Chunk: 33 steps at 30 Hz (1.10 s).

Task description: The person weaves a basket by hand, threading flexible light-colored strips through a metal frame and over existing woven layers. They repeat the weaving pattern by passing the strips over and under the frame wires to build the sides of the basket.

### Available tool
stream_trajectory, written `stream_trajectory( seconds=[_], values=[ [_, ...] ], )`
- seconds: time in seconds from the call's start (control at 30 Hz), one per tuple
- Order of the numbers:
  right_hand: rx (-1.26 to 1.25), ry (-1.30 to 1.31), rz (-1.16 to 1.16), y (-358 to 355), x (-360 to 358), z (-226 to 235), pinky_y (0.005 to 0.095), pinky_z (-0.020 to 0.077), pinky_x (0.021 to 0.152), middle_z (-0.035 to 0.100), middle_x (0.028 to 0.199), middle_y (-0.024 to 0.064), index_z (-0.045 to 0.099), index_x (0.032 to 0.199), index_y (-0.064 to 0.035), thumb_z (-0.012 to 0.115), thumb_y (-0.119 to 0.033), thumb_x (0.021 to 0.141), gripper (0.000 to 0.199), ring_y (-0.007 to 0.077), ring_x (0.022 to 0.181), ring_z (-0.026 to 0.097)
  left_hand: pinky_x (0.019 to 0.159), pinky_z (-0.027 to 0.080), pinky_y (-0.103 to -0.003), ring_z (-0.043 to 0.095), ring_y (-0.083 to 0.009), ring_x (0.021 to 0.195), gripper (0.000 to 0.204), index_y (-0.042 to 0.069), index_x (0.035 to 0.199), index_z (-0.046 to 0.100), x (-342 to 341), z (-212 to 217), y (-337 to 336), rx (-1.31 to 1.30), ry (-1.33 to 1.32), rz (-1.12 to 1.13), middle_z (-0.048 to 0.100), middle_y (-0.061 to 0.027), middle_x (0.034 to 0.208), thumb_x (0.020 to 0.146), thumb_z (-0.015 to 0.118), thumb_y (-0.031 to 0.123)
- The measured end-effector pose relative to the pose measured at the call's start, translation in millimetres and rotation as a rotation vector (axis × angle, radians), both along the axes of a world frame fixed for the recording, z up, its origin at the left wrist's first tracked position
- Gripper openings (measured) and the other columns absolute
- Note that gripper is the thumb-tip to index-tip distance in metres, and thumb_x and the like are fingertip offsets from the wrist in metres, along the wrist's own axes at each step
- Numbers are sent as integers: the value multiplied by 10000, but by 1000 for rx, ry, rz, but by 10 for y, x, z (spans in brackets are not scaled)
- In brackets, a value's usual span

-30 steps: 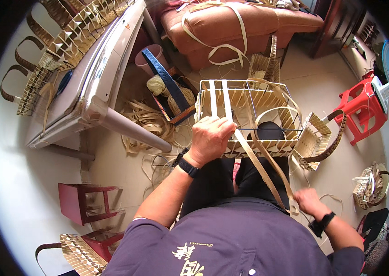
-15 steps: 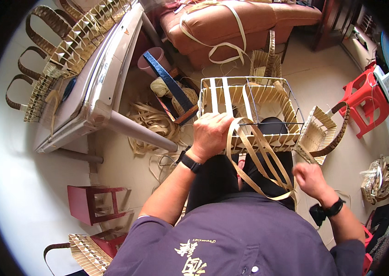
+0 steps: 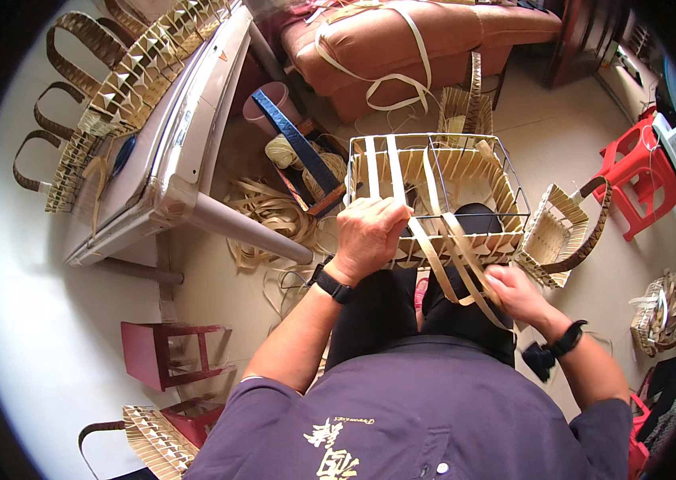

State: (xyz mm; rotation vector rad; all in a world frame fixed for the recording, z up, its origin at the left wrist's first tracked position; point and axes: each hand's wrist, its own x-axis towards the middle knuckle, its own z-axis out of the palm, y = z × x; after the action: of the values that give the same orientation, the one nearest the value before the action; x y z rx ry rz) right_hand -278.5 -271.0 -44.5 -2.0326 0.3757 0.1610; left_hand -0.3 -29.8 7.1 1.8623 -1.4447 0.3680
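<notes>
The woven basket with a wire frame [image 3: 463, 166] is located at the centre of the frame. The left hand [image 3: 371, 236] is closed over its near wire edge. The right hand [image 3: 518, 296], right of centre, is curled shut on loose flat strips [image 3: 466, 246] (exact finger placement is hidden). A smaller basket with a dark handle [image 3: 555, 234] sits just to the right. Upper left: desk [image 3: 144, 172], carrying handled baskets [image 3: 126, 88]. Upper centre: couch [image 3: 386, 48]. Upper right: red stool [image 3: 638, 168].

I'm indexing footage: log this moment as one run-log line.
left hand: on near top wire of wire-framed basket | right hand: curled at tan strips | basket: over lap
</notes>
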Motion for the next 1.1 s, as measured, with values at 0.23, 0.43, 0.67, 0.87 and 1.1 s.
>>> stream_trajectory(
  seconds=[0.23,0.43,0.67,0.87,1.1],
  values=[
    [306,41,38,197,157,288,344,534,1139,765,1382,121,684,1467,42,674,-109,1104,393,177,1258,705,741,575,-404,768,-284,815,80,139,921,703,21,-37,-59,0,-25,-3,808,-3,920,958,771,118],
    [-354,-128,-43,482,874,363,522,605,811,779,900,206,809,1024,-55,768,-302,930,267,432,862,762,741,579,-408,765,-289,804,60,144,926,720,7,14,-81,-19,-38,-11,800,-15,902,957,768,123],
    [-671,-287,30,537,865,369,551,596,729,750,856,192,727,923,-70,680,-239,1019,200,443,813,753,756,575,-413,767,-284,826,62,142,933,717,34,-1,9,25,13,19,802,-10,913,949,769,114],
    [-198,46,95,-94,-244,380,470,540,668,699,735,158,640,835,-31,699,-225,1038,287,333,725,739,741,560,-406,757,-279,813,75,151,935,709,-34,-13,-5,-22,-35,1,800,-2,924,956,778,130],
    [82,857,449,-791,-2474,-972,380,597,841,834,879,49,844,935,-45,713,-164,1046,209,159,836,753,773,540,-416,727,-272,825,93,146,932,683,-108,77,-90,-14,-30,-28,726,-28,873,973,751,193]
  ],
)
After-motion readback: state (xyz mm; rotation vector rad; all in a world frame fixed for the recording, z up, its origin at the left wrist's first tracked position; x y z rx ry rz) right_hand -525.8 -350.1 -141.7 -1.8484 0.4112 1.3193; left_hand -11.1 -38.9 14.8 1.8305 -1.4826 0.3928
